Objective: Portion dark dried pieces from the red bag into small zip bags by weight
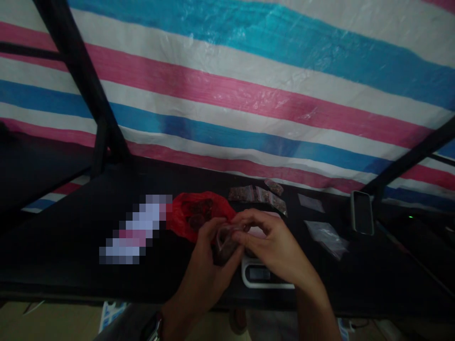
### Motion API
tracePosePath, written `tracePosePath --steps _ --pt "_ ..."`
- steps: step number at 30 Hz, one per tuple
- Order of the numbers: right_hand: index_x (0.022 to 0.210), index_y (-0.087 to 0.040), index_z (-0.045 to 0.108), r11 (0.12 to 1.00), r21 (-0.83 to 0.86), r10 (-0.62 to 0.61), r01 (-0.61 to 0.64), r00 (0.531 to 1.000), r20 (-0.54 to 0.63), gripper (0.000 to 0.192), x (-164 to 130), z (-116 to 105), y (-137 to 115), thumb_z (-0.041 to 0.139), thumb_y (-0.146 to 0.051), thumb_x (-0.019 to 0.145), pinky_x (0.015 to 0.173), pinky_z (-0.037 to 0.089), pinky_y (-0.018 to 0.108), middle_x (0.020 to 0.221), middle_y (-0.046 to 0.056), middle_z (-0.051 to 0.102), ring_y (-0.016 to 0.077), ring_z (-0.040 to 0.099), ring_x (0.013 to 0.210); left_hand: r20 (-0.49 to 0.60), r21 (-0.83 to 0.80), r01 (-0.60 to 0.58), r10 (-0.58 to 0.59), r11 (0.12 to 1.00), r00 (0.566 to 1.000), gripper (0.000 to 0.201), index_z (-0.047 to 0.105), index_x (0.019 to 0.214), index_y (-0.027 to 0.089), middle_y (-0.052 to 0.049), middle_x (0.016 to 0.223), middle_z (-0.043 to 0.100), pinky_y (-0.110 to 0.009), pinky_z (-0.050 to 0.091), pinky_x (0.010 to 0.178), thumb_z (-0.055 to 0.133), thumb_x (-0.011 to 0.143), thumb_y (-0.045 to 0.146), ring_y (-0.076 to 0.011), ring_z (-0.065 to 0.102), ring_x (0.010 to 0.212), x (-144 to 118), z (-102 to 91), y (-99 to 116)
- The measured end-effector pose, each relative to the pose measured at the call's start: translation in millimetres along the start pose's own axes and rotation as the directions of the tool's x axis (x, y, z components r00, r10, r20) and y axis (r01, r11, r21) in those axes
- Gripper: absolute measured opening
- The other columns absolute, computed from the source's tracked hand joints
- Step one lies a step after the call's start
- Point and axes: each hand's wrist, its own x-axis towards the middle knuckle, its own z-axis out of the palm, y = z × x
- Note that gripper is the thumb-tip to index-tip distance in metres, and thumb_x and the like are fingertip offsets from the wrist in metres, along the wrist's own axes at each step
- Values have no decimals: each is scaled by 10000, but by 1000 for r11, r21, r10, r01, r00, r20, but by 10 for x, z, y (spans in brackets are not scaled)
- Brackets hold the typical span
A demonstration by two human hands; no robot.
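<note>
Both hands meet in front of me around a small clear zip bag [226, 240] with dark contents I cannot make out. My left hand [209, 265] cups the bag from the left and below, fingers closed on it. With bent fingers, my right hand [268, 239] pinches the bag's upper edge. Just behind my left hand lies an opened red plastic bag [181, 222] with dark reddish pieces [201, 213] inside. A white digital scale [249, 279] sits under my right hand, its display facing me and much of its top hidden.
Several filled zip bags [245, 193] lie at the back of the black table [149, 279]. Flat clear bags [327, 238] and a phone [362, 213] are on the right. A blurred-out patch [137, 232] lies left. Behind hangs striped sheeting [231, 90] with dark frame bars [83, 76].
</note>
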Motion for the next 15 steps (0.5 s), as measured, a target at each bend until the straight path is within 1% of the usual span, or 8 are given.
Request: tracePosePath --steps 2,3,6,8,10,12,14,15 --pt "958 -242 784 1000 8 14 -14 995 -97 134 -59 -191 27 817 -304 844 743 562 251 885 -12 773 155 713 827 60 7 -72 71 997 996 618 490 1416 298 -49 1236 657 -342 619 936 793 881 242 -207 713 1102 -22 20 30" --pt "971 -239 780 999 16 33 -31 987 -158 173 -89 -294 48 822 -339 837 692 551 248 858 -9 762 154 700 785 71 10 -108 107 994 992 641 475 1440 295 -54 1240 648 -350 611 954 791 884 243 -211 697 1117 -28 23 46" --pt "988 -218 770 994 17 107 -107 941 -320 300 -148 -561 181 838 -437 794 614 520 260 798 6 735 166 675 711 25 42 -188 188 981 982 561 488 1421 259 -58 1188 627 -333 600 923 730 917 207 -198 664 1064 -23 30 90" --pt "986 -200 772 986 -29 139 -163 910 -391 354 -144 -664 331 828 -472 767 625 520 287 791 24 731 190 681 714 -17 74 -207 208 976 978 472 518 1357 232 -51 1134 611 -305 595 877 698 923 184 -181 646 1002 -10 45 118" --pt "1009 -182 780 965 -122 157 -233 883 -442 387 -112 -704 493 789 -483 765 631 513 316 789 42 731 213 681 706 -27 101 -223 227 970 974 377 543 1276 213 -39 1069 595 -275 592 823 671 925 170 -165 629 937 -5 70 150" --pt "1109 -169 779 935 -230 139 -271 874 -466 452 -75 -715 620 743 -492 794 673 522 348 820 63 750 236 694 725 3 116 -259 260 959 966 294 552 1210 207 -27 1006 584 -246 592 769 636 932 157 -153 623 880 -26 97 195" --pt "1225 -161 755 911 -317 82 -262 871 -484 526 -54 -740 690 693 -520 845 748 539 380 895 90 777 259 715 787 49 132 -323 320 937 946 259 553 1189 204 -26 976 598 -230 601 745 606 942 147 -148 642 853 -85 115 256" --pt "1258 -158 744 904 -347 47 -250 864 -502 549 -53 -767 707 667 -539 869 782 543 394 933 104 787 270 721 819 70 146 -371 364 917 929 255 558 1190 203 -31 979 618 -223 607 742 600 945 146 -147 659 850 -131 121 290"
